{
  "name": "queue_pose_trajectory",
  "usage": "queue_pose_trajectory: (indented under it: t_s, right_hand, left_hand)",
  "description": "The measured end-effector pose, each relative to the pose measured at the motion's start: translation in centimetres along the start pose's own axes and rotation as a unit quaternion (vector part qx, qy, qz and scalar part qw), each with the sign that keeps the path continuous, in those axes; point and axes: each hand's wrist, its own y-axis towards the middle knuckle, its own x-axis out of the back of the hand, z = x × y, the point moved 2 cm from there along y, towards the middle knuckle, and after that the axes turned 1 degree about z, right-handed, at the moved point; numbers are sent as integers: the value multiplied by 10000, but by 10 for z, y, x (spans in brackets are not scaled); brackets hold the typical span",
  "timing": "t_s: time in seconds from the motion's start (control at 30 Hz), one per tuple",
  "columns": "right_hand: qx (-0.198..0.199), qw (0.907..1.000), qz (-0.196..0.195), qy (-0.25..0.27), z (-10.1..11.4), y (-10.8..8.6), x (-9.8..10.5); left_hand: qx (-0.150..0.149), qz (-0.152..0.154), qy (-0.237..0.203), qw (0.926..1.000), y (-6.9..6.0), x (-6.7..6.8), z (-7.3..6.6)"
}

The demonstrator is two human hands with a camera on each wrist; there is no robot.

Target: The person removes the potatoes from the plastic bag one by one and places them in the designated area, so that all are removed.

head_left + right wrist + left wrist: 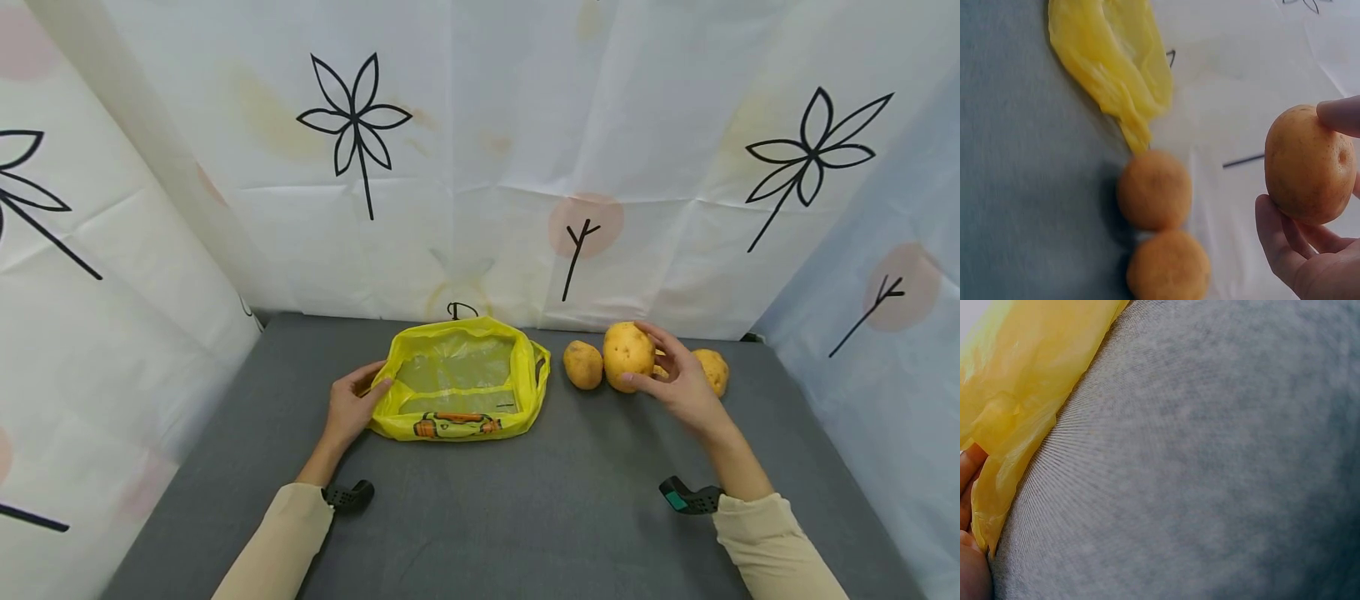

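A yellow plastic bag (453, 429) lies on the grey table with its mouth spread wide and orange print on its near side. At its left end my left hand (356, 404) pinches the rim, the thumb over the edge; the left wrist view shows only part of the fingers beside the yellow film (1029, 381). My right hand (678, 383) grips a potato (1310, 165) between thumb and fingers, lifted off the table to the right of the bag. Another potato (583, 365) rests between the bag and the held one.
More potatoes sit at the right, one (711, 371) beyond my right hand and one partly hidden behind its fingers. White curtains with black flower drawings (354, 117) enclose the back and sides of the grey table (480, 517).
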Motion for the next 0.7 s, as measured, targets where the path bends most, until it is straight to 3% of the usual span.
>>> queue_pose_trajectory:
  t_s: [0.43, 0.7]
  right_hand:
    - [-287, 9989, -294, -239, -16, -15, 46]
    - [-418, 9978, -474, 192, -25, -23, 76]
  left_hand:
    - [-38, -25, -19, 10000, 1, 0, 0]
    - [-99, -35, -2, 9999, 1, 0, 2]
